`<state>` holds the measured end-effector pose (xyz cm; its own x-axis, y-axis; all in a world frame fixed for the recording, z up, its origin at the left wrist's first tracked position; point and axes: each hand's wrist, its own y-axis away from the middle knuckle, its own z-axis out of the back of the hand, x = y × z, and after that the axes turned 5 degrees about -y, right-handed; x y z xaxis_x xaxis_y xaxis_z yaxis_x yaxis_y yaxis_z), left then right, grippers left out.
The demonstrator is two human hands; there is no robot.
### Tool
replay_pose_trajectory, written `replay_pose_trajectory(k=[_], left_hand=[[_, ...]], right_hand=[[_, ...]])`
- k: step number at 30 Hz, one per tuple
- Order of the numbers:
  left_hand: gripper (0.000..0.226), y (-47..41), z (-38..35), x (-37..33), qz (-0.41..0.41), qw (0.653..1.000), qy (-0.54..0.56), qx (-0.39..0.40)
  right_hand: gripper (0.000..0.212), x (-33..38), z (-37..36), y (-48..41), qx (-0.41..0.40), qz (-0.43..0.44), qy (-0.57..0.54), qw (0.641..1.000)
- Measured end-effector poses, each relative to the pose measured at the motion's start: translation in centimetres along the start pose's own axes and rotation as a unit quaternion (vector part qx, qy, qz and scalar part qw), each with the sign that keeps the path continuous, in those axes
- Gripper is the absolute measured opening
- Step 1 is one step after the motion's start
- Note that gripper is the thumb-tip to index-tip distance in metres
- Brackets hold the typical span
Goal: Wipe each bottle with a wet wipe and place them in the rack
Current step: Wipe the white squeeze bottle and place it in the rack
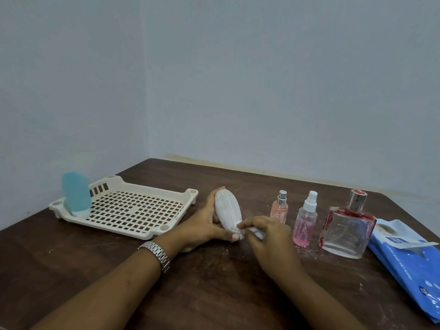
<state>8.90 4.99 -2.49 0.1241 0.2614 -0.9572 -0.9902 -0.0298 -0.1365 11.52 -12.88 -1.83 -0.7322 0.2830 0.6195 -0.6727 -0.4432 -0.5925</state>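
My left hand grips a white ribbed oval bottle, tilted with its cap end toward me, just right of the rack. My right hand pinches a bunched white wet wipe against the bottle's lower end. A cream perforated rack lies at the left, and a blue bottle stands cap-down in its left corner. To the right stand a small pink spray bottle, a taller pink spray bottle and a square glass bottle smeared with red.
A blue pack of wet wipes lies at the table's right edge, its flap lifted. Glitter and crumbs speckle the dark wooden table around the bottles. A wall runs close behind the table.
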Motion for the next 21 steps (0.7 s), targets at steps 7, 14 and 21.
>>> replay_pose_trajectory(k=[7, 14, 21], left_hand=[[0.108, 0.05, -0.05, 0.06, 0.003, 1.000, -0.001, -0.003], [0.109, 0.19, -0.43, -0.01, -0.013, 0.999, -0.034, -0.025], [0.108, 0.28, -0.51, 0.05, -0.024, 0.998, -0.046, -0.039]], right_hand=[[0.021, 0.38, -0.42, -0.20, -0.013, 0.034, 0.032, 0.999], [0.018, -0.10, -0.13, -0.27, -0.020, 0.041, 0.050, 0.998], [0.019, 0.25, 0.00, 0.23, 0.015, 0.072, 0.069, 0.995]])
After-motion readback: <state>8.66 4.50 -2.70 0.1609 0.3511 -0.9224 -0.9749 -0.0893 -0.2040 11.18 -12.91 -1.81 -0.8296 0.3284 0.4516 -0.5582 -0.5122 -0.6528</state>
